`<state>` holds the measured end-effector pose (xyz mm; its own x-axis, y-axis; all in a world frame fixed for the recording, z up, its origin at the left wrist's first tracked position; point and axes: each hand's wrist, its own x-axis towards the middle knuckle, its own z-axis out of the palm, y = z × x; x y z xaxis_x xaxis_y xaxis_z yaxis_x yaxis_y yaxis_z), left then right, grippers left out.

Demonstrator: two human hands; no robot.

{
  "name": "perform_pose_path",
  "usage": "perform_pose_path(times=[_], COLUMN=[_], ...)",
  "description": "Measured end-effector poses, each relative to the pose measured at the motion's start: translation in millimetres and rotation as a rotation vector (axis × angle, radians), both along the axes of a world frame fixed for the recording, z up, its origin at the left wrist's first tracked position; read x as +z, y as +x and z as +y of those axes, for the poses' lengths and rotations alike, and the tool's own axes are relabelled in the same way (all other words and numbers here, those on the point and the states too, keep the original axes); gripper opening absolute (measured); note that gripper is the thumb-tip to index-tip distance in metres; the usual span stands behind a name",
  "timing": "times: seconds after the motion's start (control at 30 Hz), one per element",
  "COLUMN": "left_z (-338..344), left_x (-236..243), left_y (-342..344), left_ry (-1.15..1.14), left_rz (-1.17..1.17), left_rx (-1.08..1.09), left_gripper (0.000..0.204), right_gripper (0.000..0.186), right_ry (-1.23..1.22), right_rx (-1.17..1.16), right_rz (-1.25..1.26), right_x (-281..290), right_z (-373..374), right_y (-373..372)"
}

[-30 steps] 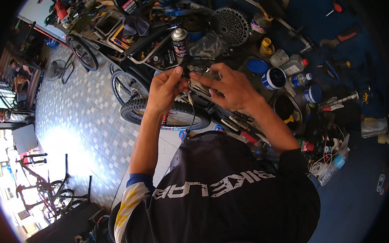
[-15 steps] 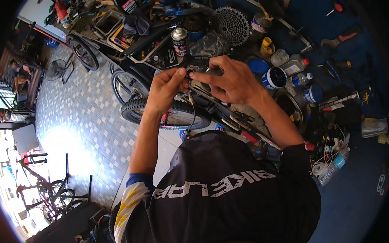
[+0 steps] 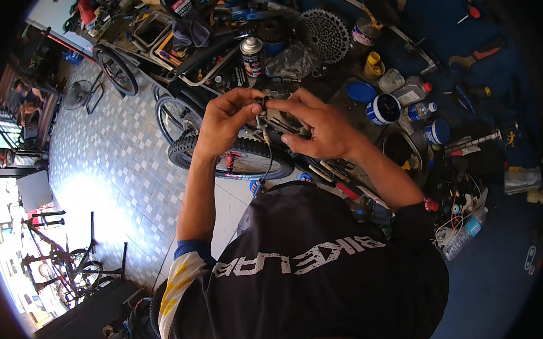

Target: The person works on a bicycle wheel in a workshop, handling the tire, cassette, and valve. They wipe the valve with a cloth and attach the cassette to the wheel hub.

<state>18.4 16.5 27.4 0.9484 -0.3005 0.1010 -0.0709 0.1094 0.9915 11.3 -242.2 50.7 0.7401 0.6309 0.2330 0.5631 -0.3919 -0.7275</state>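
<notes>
My left hand (image 3: pixel 224 123) pinches a small dark part (image 3: pixel 261 103) between thumb and fingers. A silvery and brass-coloured fitting (image 3: pixel 263 129) hangs below it, with a black cable or hose (image 3: pixel 271 160) running down toward my lap. My right hand (image 3: pixel 324 128) has its index finger stretched to the small part, touching or nearly touching it, while its thumb stands apart lower down; some fingertips are hidden. Beneath both hands lie metal parts and tools, and a knobby bicycle tyre (image 3: pixel 183 155) is just behind my left forearm.
A cluttered workbench ahead and to the right holds a spray can (image 3: pixel 252 58), a toothed cassette (image 3: pixel 329 36), blue tubs (image 3: pixel 383 109), bottles (image 3: pixel 410 92) and tangled wires (image 3: pixel 450 228). At left are a tiled floor (image 3: pixel 119 152), a fan (image 3: pixel 75 94), bike frames (image 3: pixel 57 245) and a seated person (image 3: pixel 29 104).
My left hand has shifted slightly left with its thumb lower, showing more of the fitting. My right hand's thumb has swung down, away from the part, as its index finger stays there.
</notes>
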Motion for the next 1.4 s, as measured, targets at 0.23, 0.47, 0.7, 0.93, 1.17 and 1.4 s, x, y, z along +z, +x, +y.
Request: perform_pose_path(times=[0.23, 0.47, 0.7, 0.93, 1.17, 1.4], left_z=[-1.8, -7.5, -7.2, -8.0, -12.8, -14.1], left_x=[-7.2, -25.2, -33.6, -26.8, -28.8, -48.4], left_y=[0.1, 1.1, 2.6, -0.2, -0.3, -11.8], left_ry=[0.05, -0.147, -0.239, -0.177, 0.118, -0.105], left_rz=[-0.143, -0.225, -0.172, -0.176, -0.339, -0.126], left_rx=[0.016, 0.042, 0.058, 0.054, 0.202, 0.3], left_gripper=[0.029, 0.031, 0.031, 0.03, 0.026, 0.024], right_gripper=[0.067, 0.096, 0.095, 0.06, 0.065, 0.087], right_ry=[0.847, 1.617, 1.208, 0.075, 0.485, 0.374], right_rx=[0.286, 0.782, 0.374, -0.227, -0.015, -0.076], right_rz=[1.143, 1.562, 1.175, -0.316, 0.453, 0.196], right_x=[-27.0, -29.0, -24.9, -31.8, -47.5, -45.4], right_z=[2.9, 22.1, 1.1, 14.8, 23.2, 46.3], right_y=[-8.8, -32.3, -21.0, -20.1, -31.6, -35.6])
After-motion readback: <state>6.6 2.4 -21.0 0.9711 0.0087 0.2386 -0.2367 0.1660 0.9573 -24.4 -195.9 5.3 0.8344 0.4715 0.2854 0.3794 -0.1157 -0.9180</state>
